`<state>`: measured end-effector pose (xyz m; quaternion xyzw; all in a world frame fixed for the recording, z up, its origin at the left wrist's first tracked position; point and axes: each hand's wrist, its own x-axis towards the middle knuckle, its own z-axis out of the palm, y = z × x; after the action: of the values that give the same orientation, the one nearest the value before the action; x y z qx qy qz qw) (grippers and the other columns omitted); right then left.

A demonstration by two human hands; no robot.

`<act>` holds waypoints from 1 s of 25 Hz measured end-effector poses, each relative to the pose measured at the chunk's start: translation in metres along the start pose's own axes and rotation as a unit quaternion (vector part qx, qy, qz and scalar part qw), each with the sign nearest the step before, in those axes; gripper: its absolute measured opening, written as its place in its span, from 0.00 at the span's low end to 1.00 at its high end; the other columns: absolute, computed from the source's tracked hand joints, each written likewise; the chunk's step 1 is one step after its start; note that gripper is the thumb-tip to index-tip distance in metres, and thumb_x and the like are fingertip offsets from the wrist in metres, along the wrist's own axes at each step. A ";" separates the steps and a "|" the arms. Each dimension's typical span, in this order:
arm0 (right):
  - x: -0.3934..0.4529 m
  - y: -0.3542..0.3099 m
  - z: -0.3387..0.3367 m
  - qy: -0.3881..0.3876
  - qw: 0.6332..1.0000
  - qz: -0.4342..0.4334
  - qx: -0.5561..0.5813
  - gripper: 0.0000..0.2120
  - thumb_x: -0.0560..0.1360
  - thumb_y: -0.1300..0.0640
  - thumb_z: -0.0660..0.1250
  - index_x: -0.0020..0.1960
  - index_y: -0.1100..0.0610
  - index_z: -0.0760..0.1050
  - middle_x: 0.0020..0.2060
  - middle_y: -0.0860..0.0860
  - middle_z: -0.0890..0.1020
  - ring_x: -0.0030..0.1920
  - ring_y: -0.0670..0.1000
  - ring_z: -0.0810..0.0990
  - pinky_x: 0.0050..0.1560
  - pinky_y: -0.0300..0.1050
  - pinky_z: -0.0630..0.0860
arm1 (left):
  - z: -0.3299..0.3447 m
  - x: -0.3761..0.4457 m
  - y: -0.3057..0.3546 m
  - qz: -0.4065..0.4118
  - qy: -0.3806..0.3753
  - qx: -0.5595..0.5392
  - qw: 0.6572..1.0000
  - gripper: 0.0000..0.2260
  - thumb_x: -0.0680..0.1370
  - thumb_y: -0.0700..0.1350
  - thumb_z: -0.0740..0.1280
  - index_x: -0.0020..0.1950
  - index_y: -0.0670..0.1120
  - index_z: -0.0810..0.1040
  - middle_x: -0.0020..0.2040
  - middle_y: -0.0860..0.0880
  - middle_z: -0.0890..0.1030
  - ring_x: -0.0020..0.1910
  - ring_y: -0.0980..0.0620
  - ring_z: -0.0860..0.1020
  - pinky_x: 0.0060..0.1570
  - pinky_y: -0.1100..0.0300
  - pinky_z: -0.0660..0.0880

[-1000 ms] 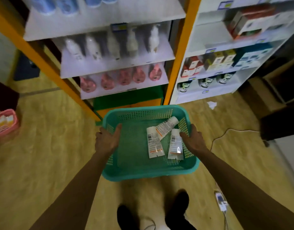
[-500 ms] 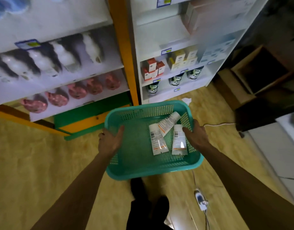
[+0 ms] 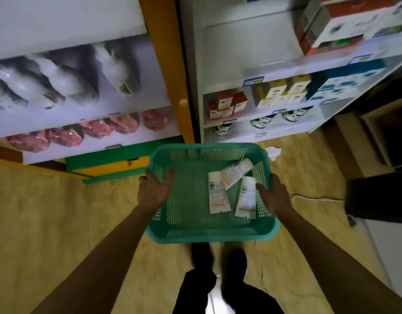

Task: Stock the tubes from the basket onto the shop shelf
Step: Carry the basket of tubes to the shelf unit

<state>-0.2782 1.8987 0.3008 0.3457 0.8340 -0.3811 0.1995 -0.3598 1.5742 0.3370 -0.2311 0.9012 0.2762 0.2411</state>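
Tubes (image 3: 245, 197) lengthwise in basket (image 3: 209, 236), one tilted, left hand (image 3: 153, 189), right hand (image 3: 272, 196) gripping rims

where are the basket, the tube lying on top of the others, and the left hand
basket (image 3: 209, 237): head view, on its near rim.
top tube (image 3: 235, 172): head view, middle of its printed body, tilted across another tube.
left hand (image 3: 152, 189): head view, back of the hand at the basket's left rim.

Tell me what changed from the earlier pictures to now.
The view swung rightward: the white shelf unit with small boxes now stands directly ahead. Both hands, left and right, still grip the teal perforated plastic basket by its sides. The three white tubes lie inside as before; none taken out.
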 end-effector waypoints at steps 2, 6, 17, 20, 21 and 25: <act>0.029 -0.005 -0.001 -0.011 1.000 -0.026 -0.008 0.33 0.76 0.41 0.64 0.75 0.55 0.62 0.62 0.62 0.77 0.59 0.65 0.78 0.52 0.52 0.74 | 0.013 0.008 0.003 -0.018 0.018 -0.004 1.000 0.44 0.75 0.71 0.57 0.78 0.40 0.55 0.72 0.33 0.65 0.68 0.31 0.70 0.65 0.42 0.68; 0.085 -0.004 -0.001 -0.047 0.996 -0.072 -0.026 0.31 0.72 0.38 0.61 0.68 0.56 0.67 0.57 0.61 0.80 0.53 0.63 0.80 0.48 0.52 0.76 | 0.054 0.022 -0.004 -0.059 0.033 -0.037 0.997 0.44 0.74 0.72 0.58 0.77 0.41 0.57 0.69 0.34 0.67 0.66 0.31 0.71 0.64 0.41 0.70; 0.201 0.049 0.037 -0.126 0.964 -0.185 -0.142 0.28 0.74 0.39 0.62 0.67 0.56 0.69 0.53 0.58 0.81 0.49 0.59 0.80 0.46 0.49 0.72 | 0.197 0.027 -0.053 -0.205 0.060 -0.146 0.966 0.42 0.73 0.71 0.59 0.77 0.44 0.58 0.70 0.36 0.68 0.67 0.32 0.71 0.66 0.42 0.68; 0.222 0.061 0.081 -0.136 0.958 -0.189 -0.171 0.28 0.77 0.40 0.63 0.71 0.55 0.67 0.58 0.59 0.80 0.56 0.62 0.79 0.52 0.52 0.74 | 0.213 0.040 -0.085 -0.220 0.075 -0.163 0.959 0.39 0.75 0.69 0.61 0.77 0.45 0.60 0.69 0.37 0.69 0.67 0.33 0.71 0.65 0.43 0.68; 0.226 0.064 0.098 -0.145 0.958 -0.189 -0.162 0.26 0.78 0.42 0.64 0.70 0.55 0.67 0.58 0.57 0.79 0.57 0.61 0.79 0.53 0.51 0.73 | 0.217 0.044 -0.097 -0.220 0.081 -0.171 0.957 0.38 0.75 0.68 0.62 0.77 0.46 0.60 0.68 0.37 0.69 0.67 0.33 0.71 0.64 0.43 0.68; 0.240 0.075 0.161 -0.177 0.964 -0.162 -0.112 0.27 0.78 0.49 0.67 0.73 0.56 0.66 0.61 0.53 0.77 0.61 0.55 0.76 0.56 0.45 0.68 | 0.244 0.064 -0.147 -0.228 0.101 -0.154 0.956 0.36 0.76 0.68 0.61 0.75 0.45 0.61 0.67 0.38 0.70 0.66 0.34 0.72 0.62 0.43 0.69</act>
<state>-0.3758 1.9111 0.0188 0.1081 0.8678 -0.3674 0.3168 -0.2543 1.5959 0.0660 -0.4911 0.7908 0.3247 0.1672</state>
